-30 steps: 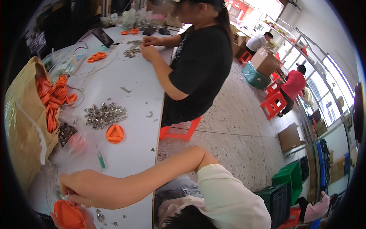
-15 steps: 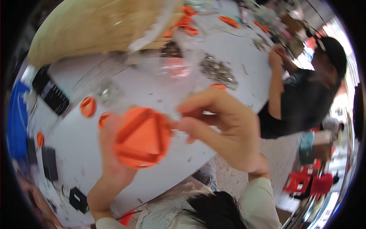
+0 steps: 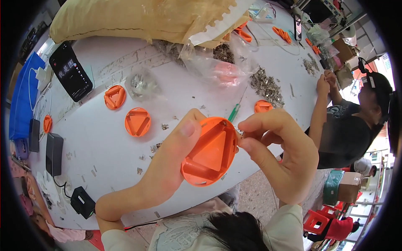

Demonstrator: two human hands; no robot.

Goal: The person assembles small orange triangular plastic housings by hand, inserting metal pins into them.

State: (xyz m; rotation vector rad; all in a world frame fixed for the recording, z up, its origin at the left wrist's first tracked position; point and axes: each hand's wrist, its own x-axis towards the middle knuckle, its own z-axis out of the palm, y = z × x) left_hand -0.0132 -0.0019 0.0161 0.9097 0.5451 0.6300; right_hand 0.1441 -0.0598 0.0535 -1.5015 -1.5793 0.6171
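Note:
My left hand (image 3: 165, 161) is closed around the edge of a round orange plastic housing (image 3: 209, 152), tilted so its inside with a raised triangle shows. My right hand (image 3: 282, 157) pinches thumb and forefinger together right at the housing's right rim. Whatever is between those fingertips is too small to make out. Behind the housing a screwdriver with a green handle (image 3: 234, 112) lies on the table. Similar orange housings rest nearby: one (image 3: 137, 122) left of my hands, another (image 3: 114, 97) behind it, and one (image 3: 263, 106) beyond my right hand.
Small metal pieces lie heaped (image 3: 268, 87) behind my right hand. A large tan sack (image 3: 138, 21) and clear plastic bags (image 3: 142, 85) occupy the back. At left are a phone (image 3: 71, 71), a black box (image 3: 54, 154) and a blue bin (image 3: 23, 98). A co-worker (image 3: 347, 125) sits at right.
The housing in my left hand has shifted right across the view and turned more edge-on. My right hand has moved right with it, and its fingertips now meet the rim.

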